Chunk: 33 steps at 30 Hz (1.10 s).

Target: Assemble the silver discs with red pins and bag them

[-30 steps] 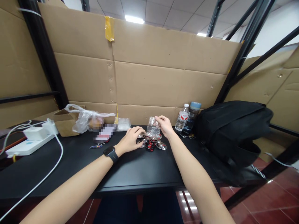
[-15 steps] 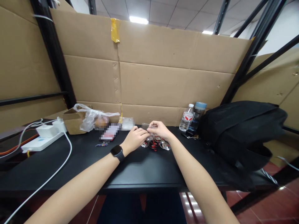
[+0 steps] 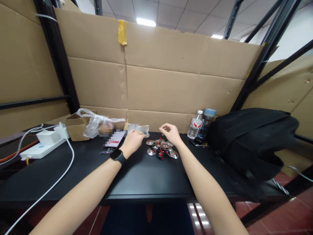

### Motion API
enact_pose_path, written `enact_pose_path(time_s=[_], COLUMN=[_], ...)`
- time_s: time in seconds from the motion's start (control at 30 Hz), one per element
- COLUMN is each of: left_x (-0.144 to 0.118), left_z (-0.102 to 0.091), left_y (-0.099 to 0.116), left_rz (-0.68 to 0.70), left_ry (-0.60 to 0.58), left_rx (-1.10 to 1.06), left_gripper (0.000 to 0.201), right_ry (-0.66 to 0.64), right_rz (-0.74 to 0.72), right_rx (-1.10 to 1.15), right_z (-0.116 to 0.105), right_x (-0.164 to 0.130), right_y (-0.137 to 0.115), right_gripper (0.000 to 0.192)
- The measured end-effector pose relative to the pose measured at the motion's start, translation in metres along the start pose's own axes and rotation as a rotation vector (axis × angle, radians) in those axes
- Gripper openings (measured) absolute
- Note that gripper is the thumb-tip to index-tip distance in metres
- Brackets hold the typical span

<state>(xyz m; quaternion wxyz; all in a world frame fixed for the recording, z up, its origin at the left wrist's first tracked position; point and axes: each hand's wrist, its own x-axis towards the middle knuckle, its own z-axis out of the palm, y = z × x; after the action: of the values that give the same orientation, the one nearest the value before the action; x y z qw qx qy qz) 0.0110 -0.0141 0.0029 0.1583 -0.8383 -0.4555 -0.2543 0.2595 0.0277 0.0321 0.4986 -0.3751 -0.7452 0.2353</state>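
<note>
Centrally, L hand [image 3: 133, 141] grips 1 clear bag [image 3: 146, 129] aside, prob. to free disc pile [image 3: 161, 148]; R hand [image 3: 171, 133] narrowly curled, seemingly empty.

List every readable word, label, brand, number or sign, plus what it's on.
No text can be read.
Bottle label: red on white, too small and blurred.
Phone-like screen: partly pixelated, rest unreadable.
Power strip: bluish mark, too small.
Metal discs: no lettering distinguishable.

Clear packet [image 3: 146, 129] in left hand [image 3: 134, 141], metal discs [image 3: 165, 146] alongside.
</note>
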Motion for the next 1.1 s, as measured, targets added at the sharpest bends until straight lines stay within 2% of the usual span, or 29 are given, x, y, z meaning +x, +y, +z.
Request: enact_pose_path(time_s=[0.07,0.17,0.3,0.37,0.43,0.5,0.57,0.73,0.83,0.93,1.0,1.1], left_x=[-0.002,-0.007,-0.012,-0.013,-0.012,-0.011,-0.01,-0.006,-0.004,-0.004,-0.003,-0.001], left_z=[0.0,0.007,0.023,0.029,0.028,0.023,0.015,0.005,0.009,0.014,0.014,0.011], left_y=[-0.017,-0.037,-0.046,-0.046,-0.044,-0.04,-0.034,-0.016,-0.011,-0.01,-0.007,0.001], left_rz=[-0.111,-0.192,-0.25,-0.266,-0.262,-0.243,-0.218,-0.164,-0.179,-0.215,-0.218,-0.201], left_ry=[0.0,-0.061,-0.143,-0.158,-0.153,-0.121,-0.081,-0.035,-0.043,-0.024,0.036,0.131], left_rx=[0.064,0.132,0.156,0.164,0.183,0.196,0.197,0.084,-0.068,-0.225,-0.359,-0.573], left_gripper=[0.032,0.032,0.032,0.034,0.037,0.037,0.033,0.02,0.018,0.018,0.021,0.026], right_ry=[0.005,-0.034,-0.167,-0.237,-0.293,-0.349,-0.402,-0.443,-0.413,-0.303,-0.264,-0.315], right_rz=[-0.025,-0.03,-0.008,-0.006,-0.023,-0.037,-0.017,0.075,0.031,0.025,0.119,0.265], right_rx=[-0.08,-0.177,-0.273,-0.332,-0.402,-0.493,-0.585,-0.659,-0.654,-0.477,-0.182,0.25], right_z=[-0.009,-0.018,-0.014,-0.003,0.011,0.026,0.039,0.056,0.056,0.053,0.051,0.047], right_x=[0.002,0.004,0.001,-0.003,-0.007,-0.012,-0.015,-0.013,-0.01,-0.011,-0.013,-0.017], right_y=[0.002,0.011,0.026,0.03,0.031,0.028,0.025,0.025,0.026,0.024,0.019,0.007], right_gripper=[0.029,0.024,0.017,0.017,0.026,0.04,0.046,0.036,0.035,0.031,0.033,0.045])
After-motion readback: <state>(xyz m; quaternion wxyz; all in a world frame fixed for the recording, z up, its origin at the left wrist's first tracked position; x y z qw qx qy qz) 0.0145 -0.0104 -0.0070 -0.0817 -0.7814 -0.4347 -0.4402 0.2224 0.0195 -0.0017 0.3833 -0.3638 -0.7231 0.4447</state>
